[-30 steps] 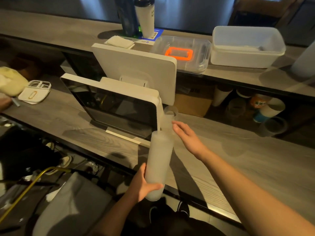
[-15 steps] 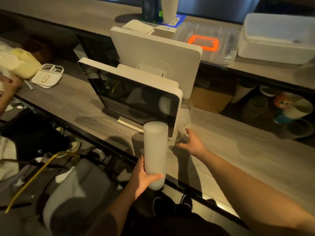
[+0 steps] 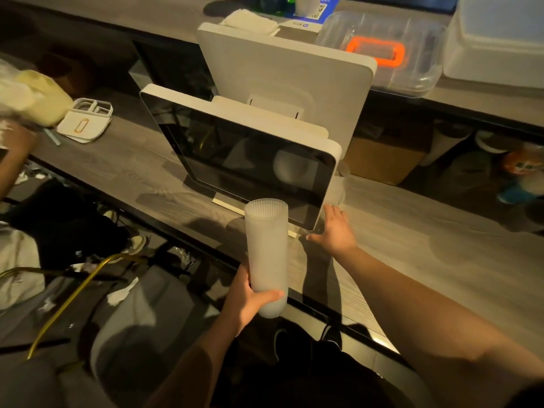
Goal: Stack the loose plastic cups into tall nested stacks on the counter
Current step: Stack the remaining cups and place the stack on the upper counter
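Mid-collect. Left hand (image 3: 247,301) grips the nested stack (image 3: 267,254) near its base, upright, held off the counter's (image 3: 426,260) near edge. Right hand (image 3: 335,228) reaches, fingers spread and flat, nothing held, to a clear loose cup (image 3: 338,187) standing on the counter behind the screen's (image 3: 244,160) right corner. Fingertips at the cup's foot; can't tell if touching. Next, probably: wrap the cup, lift clear of the screen, seat it on the stack. The cup is half hidden, so reach is tight.

You're facing a two-screen terminal (image 3: 250,160); beyond it sit a clear container with an orange handle (image 3: 379,53) and a white tub (image 3: 497,45), with a cardboard box (image 3: 382,160) underneath.
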### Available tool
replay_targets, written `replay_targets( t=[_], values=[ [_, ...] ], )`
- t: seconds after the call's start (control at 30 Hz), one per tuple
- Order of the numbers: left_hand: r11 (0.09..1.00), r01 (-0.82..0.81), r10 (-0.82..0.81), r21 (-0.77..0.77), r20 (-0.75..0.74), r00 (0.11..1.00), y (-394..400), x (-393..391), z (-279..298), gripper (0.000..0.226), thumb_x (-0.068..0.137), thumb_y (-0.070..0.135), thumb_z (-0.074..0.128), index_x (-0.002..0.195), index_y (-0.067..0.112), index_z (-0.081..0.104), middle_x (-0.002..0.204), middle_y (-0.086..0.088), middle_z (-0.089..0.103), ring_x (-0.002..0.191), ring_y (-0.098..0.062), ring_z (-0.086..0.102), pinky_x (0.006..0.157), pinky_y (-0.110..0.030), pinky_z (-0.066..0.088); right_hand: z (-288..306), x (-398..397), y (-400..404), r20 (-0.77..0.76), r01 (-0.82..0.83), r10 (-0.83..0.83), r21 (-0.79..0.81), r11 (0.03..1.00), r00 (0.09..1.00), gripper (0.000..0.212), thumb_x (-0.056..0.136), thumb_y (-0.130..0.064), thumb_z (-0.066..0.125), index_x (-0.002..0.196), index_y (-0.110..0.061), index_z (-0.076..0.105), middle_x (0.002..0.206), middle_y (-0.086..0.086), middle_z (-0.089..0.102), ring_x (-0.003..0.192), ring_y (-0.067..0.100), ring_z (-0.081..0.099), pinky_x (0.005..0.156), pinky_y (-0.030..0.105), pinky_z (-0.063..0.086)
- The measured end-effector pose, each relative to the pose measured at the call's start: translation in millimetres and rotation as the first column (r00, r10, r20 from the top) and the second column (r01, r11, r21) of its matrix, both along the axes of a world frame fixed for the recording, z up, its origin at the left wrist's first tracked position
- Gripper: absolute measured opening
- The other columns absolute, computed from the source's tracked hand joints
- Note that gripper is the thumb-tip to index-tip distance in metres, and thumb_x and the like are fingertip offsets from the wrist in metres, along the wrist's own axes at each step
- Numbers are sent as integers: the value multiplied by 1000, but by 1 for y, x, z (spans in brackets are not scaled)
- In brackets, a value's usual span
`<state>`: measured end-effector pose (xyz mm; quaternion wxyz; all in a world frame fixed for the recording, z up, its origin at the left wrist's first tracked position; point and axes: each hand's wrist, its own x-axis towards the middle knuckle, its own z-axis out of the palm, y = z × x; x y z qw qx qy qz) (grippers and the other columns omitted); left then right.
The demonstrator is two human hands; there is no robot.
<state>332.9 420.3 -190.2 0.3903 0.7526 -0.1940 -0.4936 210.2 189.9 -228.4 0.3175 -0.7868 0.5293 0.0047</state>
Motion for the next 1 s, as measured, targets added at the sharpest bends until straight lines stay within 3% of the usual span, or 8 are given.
replay_targets(
  t=[0.23, 0.3, 0.43, 0.57, 0.7, 0.87, 1.0],
  values=[
    [1000, 23, -23, 15, 11, 1000, 2, 3, 1, 109, 43, 43, 91, 137, 37, 36, 130, 7, 58, 119, -13, 59, 101, -46, 52, -10, -16, 0, 111, 98, -110, 108, 989, 988, 85, 80, -35, 83, 149, -24, 36, 150, 1, 39, 137, 23, 41, 112, 43, 43],
    [999, 43, -43, 13, 25, 999, 2, 3, 0, 108, 43, 44, 90, 137, 37, 37, 129, 8, 58, 119, -12, 59, 100, -45, 52, -10, -26, 3, 174, 185, -212, 159, 970, 962, 77, 83, -29, 80, 148, -21, 40, 149, 2, 40, 135, 24, 44, 110, 42, 45],
    [994, 107, -107, 4, 40, 993, 3, -1, 1, 105, 49, 42, 90, 140, 32, 40, 128, 8, 60, 117, -10, 60, 98, -44, 54, 3, -56, 11, 320, 427, -525, 330, 842, 788, 63, 89, -26, 74, 144, -18, 45, 144, 7, 46, 126, 27, 51, 103, 44, 52],
    [985, 174, -174, 3, 65, 983, 0, -5, 3, 97, 58, 31, 92, 138, 33, 38, 126, 10, 59, 116, -10, 60, 95, -40, 56, 47, -77, 14, 472, 471, -648, 447, 760, 598, 51, 94, -26, 66, 142, -14, 51, 131, 6, 58, 118, 21, 54, 95, 33, 46],
    [965, 262, -263, 20, 112, 958, -11, -11, 4, 92, 60, 29, 92, 137, 33, 42, 124, 10, 60, 115, -10, 60, 92, -37, 57, 103, -85, 8, 605, 364, -568, 437, 823, 558, 36, 95, -37, 63, 128, -23, 63, 124, -4, 63, 121, 17, 55, 110, 43, 42],
    [936, 344, -352, 77, 154, 923, -23, -21, 7, 113, 49, 49, 89, 147, 28, 37, 129, 8, 56, 116, -11, 57, 97, -45, 55, 147, -83, 12, 699, 214, -377, 313, 925, 608, 44, 93, -41, 64, 135, -25, 61, 130, -10, 61, 119, 2, 54, 96, 23, 43],
    [928, 363, -372, 81, 145, 917, -27, -28, 8, 112, 47, 48, 90, 145, 33, 38, 128, 9, 57, 115, -11, 58, 96, -46, 55, 150, -81, 21, 651, 130, -224, 190, 973, 725, 50, 87, -45, 72, 134, -33, 59, 122, -22, 57, 112, -8, 52, 90, 17, 42]
  ],
)
